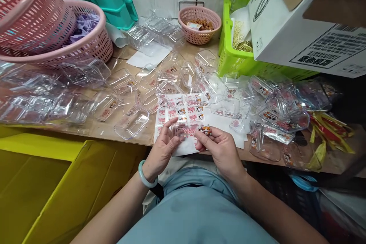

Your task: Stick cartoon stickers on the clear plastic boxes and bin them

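My left hand (pixel 163 148) and my right hand (pixel 220 148) together hold a small clear plastic box (pixel 185 131) just above the table's front edge. A red-and-white sticker with a cartoon figure (pixel 204 129) lies on the box under my right thumb and fingers. My left fingers curl round the box's left end. Right behind the hands a sticker sheet (pixel 183 112) with several printed labels lies flat on the wooden table (pixel 105 129). A pale green bangle (pixel 145 175) sits on my left wrist.
Several clear boxes lie scattered left (pixel 85 72) and, stickered, right (pixel 283 118). Pink baskets (pixel 57 26) stand back left, a small pink basket (pixel 200 24) at the back, a green crate (pixel 237 61) and white carton (pixel 300 26) right. A yellow box (pixel 57 183) sits lower left.
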A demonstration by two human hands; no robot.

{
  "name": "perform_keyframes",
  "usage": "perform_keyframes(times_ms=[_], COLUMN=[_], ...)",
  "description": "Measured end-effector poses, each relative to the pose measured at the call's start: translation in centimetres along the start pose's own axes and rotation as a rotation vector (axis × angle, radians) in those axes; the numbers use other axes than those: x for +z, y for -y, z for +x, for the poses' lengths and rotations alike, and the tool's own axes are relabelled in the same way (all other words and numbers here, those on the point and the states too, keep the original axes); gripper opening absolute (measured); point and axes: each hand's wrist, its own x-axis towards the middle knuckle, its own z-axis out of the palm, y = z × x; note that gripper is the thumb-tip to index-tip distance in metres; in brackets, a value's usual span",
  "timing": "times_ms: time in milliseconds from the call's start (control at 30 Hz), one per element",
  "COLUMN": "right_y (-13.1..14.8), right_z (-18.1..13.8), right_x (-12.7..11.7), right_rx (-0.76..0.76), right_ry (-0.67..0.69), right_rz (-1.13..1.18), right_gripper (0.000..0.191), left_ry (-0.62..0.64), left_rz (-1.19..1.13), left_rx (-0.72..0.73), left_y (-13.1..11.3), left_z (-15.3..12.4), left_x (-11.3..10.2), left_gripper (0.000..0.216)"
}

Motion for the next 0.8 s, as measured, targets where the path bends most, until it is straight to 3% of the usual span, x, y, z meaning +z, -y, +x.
perform_keyframes(times_ms=[300, 800], right_y=[-0.81, -0.59], right_z=[-0.24, -0.74], right_x=[-0.08, 0.34], right_rx=[-0.050, -0.038], right_ry=[-0.018, -0.050], right_rz=[-0.026, -0.096], right_gripper=[0.025, 0.031], left_ry=[-0.024, -0.076], left_rz=[-0.008, -0.002], left_rx=[-0.039, -0.064], left_y=[0.22, -0.12], left_z=[-0.12, -0.12], left_x=[-0.15, 0.33], left_gripper=[0.043, 0.043])
